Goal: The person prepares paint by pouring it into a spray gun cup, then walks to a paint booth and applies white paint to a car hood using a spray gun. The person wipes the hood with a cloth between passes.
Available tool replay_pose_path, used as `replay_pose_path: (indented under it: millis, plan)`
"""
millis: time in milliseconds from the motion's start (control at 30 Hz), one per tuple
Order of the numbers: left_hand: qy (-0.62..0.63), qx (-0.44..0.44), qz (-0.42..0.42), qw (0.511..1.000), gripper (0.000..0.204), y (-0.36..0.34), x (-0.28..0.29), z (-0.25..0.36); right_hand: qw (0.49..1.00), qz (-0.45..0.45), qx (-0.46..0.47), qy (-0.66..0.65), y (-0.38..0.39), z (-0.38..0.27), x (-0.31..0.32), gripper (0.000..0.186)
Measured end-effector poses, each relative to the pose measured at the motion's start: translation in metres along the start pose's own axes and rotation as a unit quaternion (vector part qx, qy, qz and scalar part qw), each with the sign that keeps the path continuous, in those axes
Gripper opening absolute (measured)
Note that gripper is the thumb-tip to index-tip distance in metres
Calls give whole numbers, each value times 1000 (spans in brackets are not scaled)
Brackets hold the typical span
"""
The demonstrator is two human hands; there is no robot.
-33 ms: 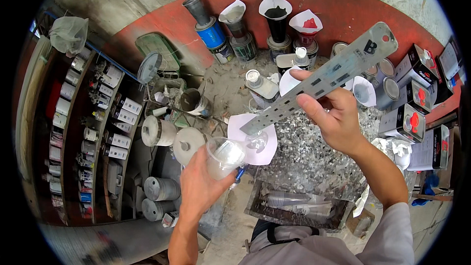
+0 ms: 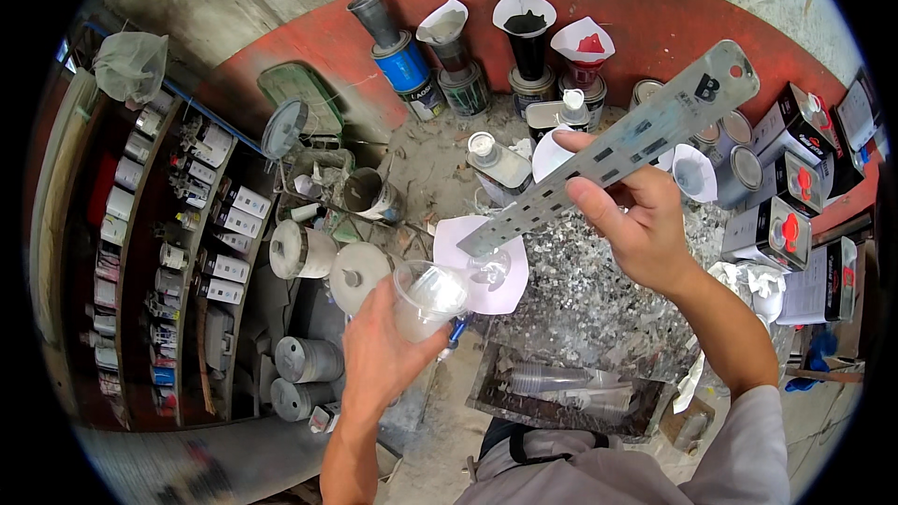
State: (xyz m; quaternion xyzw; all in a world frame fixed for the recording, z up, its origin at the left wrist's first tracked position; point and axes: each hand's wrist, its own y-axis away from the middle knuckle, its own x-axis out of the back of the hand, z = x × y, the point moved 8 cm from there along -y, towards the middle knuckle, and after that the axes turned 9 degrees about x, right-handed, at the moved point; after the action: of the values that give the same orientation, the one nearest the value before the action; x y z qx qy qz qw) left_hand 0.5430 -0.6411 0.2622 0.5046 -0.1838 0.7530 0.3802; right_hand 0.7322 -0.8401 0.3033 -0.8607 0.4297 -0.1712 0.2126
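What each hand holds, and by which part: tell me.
Left hand: a clear plastic cup, gripped around its side, below the rim. Right hand: a long grey ruler-like stick, held near its middle between thumb and fingers.

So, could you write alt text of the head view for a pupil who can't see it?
A person's right hand holds a slotted metal ruler slanting down, its lower end over white paper, while the left hand holds a clear plastic cup. Cans, some topped with cups, stand along the back of a speckled workbench.
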Motion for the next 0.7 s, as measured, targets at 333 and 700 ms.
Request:
replay_pose_path:
  millis: [333,700]
  plan:
    - [-25,-16,23,999,66,-2,6,7,999,19,-13,-28,2,1,4,32]
    - [-55,-23,24,998,68,-2,11,12,1000,23,-5,-16,3,-1,7,33]
